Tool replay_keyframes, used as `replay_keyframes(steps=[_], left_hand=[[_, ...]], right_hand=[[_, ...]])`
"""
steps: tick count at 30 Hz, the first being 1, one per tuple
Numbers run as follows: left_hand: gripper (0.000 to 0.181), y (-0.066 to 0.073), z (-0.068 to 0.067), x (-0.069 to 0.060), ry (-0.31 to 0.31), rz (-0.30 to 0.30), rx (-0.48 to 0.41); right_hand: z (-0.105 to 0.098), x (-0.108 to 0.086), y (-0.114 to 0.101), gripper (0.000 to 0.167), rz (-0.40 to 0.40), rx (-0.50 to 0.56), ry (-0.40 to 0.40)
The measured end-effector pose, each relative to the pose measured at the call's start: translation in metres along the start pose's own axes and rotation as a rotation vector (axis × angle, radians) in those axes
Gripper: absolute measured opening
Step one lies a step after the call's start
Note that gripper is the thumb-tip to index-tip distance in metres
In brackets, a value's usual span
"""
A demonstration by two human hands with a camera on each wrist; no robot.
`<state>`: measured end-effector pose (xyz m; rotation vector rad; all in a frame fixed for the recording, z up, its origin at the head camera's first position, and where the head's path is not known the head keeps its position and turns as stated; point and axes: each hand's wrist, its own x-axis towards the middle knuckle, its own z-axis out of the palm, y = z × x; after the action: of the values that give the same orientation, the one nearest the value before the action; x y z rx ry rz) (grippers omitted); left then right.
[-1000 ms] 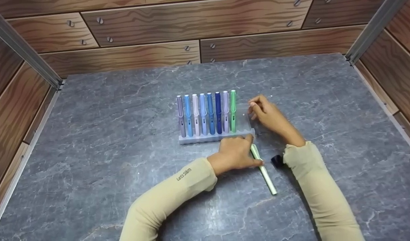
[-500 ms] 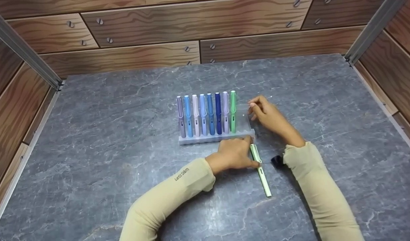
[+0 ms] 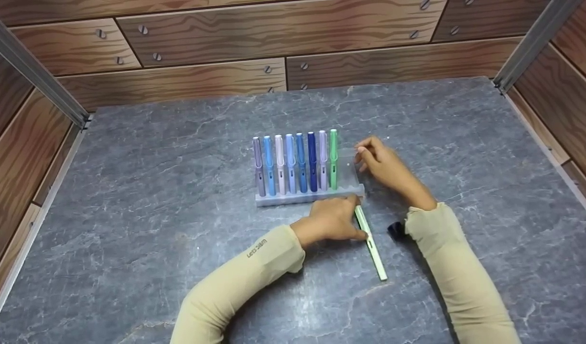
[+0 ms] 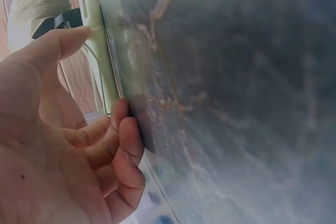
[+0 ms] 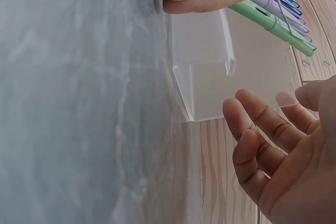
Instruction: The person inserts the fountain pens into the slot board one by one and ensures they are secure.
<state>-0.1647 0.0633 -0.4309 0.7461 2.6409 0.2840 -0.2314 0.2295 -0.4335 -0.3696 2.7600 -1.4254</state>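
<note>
A clear pen stand [image 3: 269, 200] holds a row of fountain pens in purple, blue, pink and green, the green fountain pen [image 3: 333, 162] at its right end. Below its right corner a light green fountain pen [image 3: 376, 258] lies slanted on the table, cap toward the stand. My left hand [image 3: 333, 220] holds that pen, thumb against its side and curled fingers by the cap end, as the left wrist view shows. My right hand [image 3: 381, 162] is at the right edge of the stand's clear back panel [image 5: 262, 72], thumb and index fingertip at its corner, the other fingers loosely bent.
The grey marbled table [image 3: 154, 215] spreads around the stand. Wood-patterned panels [image 3: 202, 38] close off the back and sides, with metal posts at the corners. A black wrist device [image 3: 396, 231] sits at the right cuff.
The light green pen has swung its lower end slightly left and rolled, so its clip no longer shows in the head view. The left hand has shifted slightly left; the right hand stays put.
</note>
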Motion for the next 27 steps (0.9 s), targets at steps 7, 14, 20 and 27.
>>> replay_keyframes(steps=[7, 14, 20, 27], left_hand=[[0.059, -0.0003, 0.0001, -0.0017, 0.011, -0.001, -0.018], [0.053, -0.0019, -0.0008, -0.0017, 0.02, 0.013, -0.033], [0.048, -0.0012, -0.0007, -0.0024, 0.034, 0.019, -0.009], [0.054, 0.0002, -0.0003, -0.0029, 0.084, 0.056, 0.046]], right_hand=[[0.0009, 0.0006, 0.0008, 0.03, -0.007, -0.016, 0.003], [0.0, -0.0001, -0.0001, 0.03, -0.01, 0.004, 0.003], [0.0008, 0.0001, 0.0015, 0.029, -0.006, 0.007, 0.0], [-0.0004, -0.0006, -0.0008, 0.031, 0.004, -0.002, 0.001]])
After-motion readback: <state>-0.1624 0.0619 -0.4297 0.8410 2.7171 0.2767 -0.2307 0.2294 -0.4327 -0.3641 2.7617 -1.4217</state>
